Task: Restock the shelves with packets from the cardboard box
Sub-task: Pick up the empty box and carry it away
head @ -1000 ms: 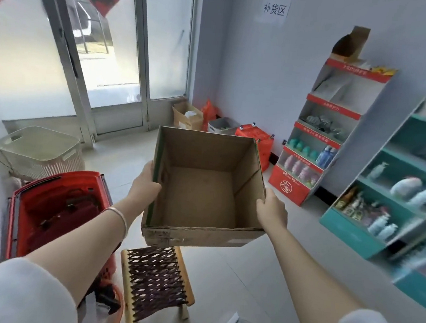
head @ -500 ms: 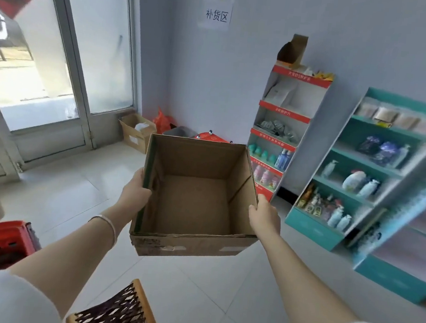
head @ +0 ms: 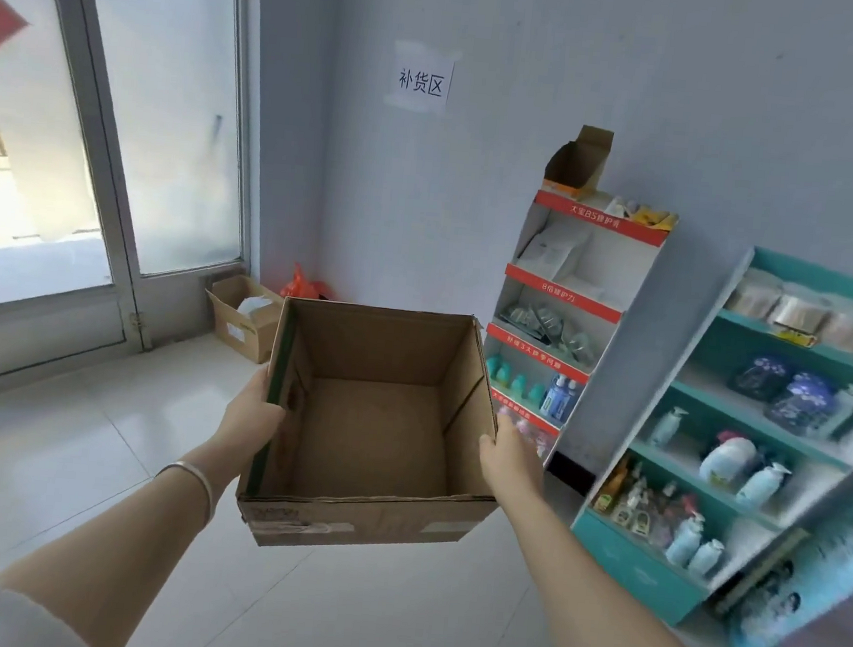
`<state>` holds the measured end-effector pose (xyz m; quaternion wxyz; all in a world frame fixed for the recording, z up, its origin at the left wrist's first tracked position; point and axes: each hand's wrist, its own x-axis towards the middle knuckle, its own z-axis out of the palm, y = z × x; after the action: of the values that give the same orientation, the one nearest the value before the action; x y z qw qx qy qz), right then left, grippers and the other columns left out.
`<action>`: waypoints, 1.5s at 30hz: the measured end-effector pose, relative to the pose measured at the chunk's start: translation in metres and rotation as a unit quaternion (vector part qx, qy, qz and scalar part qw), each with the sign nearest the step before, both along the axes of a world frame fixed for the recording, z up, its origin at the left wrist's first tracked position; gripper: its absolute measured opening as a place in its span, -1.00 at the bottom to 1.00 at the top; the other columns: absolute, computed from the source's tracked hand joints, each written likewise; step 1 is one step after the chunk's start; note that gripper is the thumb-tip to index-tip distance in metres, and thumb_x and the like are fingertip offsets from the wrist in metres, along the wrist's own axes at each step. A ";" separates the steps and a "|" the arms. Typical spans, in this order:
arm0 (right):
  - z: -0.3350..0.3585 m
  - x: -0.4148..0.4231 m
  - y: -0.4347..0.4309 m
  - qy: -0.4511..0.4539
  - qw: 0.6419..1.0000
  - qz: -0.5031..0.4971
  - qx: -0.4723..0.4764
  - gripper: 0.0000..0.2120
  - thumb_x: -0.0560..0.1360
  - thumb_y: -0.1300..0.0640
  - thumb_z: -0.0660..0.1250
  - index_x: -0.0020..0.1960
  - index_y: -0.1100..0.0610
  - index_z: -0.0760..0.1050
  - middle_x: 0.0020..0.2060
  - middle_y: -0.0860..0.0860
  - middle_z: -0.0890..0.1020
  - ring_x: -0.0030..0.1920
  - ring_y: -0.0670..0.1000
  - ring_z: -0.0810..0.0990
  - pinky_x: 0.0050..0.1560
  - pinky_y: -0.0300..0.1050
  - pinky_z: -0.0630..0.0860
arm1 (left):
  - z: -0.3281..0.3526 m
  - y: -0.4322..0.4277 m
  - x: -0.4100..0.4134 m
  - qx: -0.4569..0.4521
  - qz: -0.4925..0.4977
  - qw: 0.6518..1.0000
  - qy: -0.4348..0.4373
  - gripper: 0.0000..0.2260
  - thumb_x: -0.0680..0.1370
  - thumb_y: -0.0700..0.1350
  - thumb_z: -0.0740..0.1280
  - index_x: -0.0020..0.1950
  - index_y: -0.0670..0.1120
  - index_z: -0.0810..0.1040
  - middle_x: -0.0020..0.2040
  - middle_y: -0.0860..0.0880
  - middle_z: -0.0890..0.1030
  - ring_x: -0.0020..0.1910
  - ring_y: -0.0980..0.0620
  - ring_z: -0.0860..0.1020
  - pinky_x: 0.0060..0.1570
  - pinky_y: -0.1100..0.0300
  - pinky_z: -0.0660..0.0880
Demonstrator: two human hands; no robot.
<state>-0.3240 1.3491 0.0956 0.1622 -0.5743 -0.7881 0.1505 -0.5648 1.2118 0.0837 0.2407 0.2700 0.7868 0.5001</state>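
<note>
**Cardboard Box Held in Both Hands, Shelves to the Right**

Nearest the camera, we noted two bare forearms reaching forward out of pale sleeves, with a thin bracelet point(head: 194, 478) on the left wrist. The left hand point(head: 251, 419) gripped the left wall of the cardboard box point(head: 379, 422), fingers wrapped round the outside by the green edge strip. The right hand point(head: 508, 451) grasped the right wall near its front corner. The box hung in the air between the two hands, above the white tiled floor point(head: 68, 446), with its open top facing the camera. We could see its brown inner floor in full. Strips of tape ran along its near outer face.

Beyond the box to the right, we recorded a teal shelf unit point(head: 602, 532) carrying bottles and packets. Just past it stood a white shelf unit with red trim point(head: 561, 296), with a small open carton point(head: 578, 161) on top. Behind the box on the left, a smaller cardboard box point(head: 242, 317) sat on the floor beside an orange bag point(head: 298, 286). Farthest away, a paper sign point(head: 420, 83) hung on the grey wall, next to a glass door point(head: 95, 139).
</note>
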 end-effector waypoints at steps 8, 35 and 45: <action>-0.004 -0.035 0.137 0.005 1.000 0.012 0.001 -0.68 0.61 0.06 0.15 0.35 0.06 0.32 0.27 0.06 0.47 0.20 0.07 0.51 -0.02 -0.14 0.54 | 0.013 0.109 -0.023 0.003 0.013 1.000 0.015 -0.50 0.56 -0.37 0.14 0.43 0.03 0.21 0.12 -0.04 0.46 0.06 -0.09 0.48 -0.03 0.02 0.52; 0.014 -0.231 0.375 0.023 0.999 0.029 0.001 -0.62 0.63 0.07 0.11 0.44 0.06 0.26 0.29 0.03 0.50 0.22 0.04 0.53 0.06 -0.16 0.53 | 0.013 0.358 -0.232 0.018 0.010 0.999 0.027 -0.35 0.51 -0.43 0.15 0.49 0.08 0.14 0.21 -0.04 0.42 0.12 -0.18 0.48 0.04 -0.14 0.55; 0.002 -0.282 0.525 0.010 0.998 0.062 -0.017 -0.65 0.63 0.08 0.11 0.40 0.08 0.28 0.24 0.07 0.54 0.19 0.09 0.55 0.08 -0.08 0.52 | -0.010 0.493 -0.269 0.006 0.055 0.998 0.006 -0.44 0.53 -0.41 0.14 0.47 -0.02 0.20 0.20 -0.09 0.47 0.07 -0.12 0.48 0.02 -0.05 0.54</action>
<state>-0.6060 1.8737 0.0975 0.1507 -0.5259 -0.8176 0.1793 -0.8333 1.7048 0.0738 0.2065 0.2311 0.7990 0.5153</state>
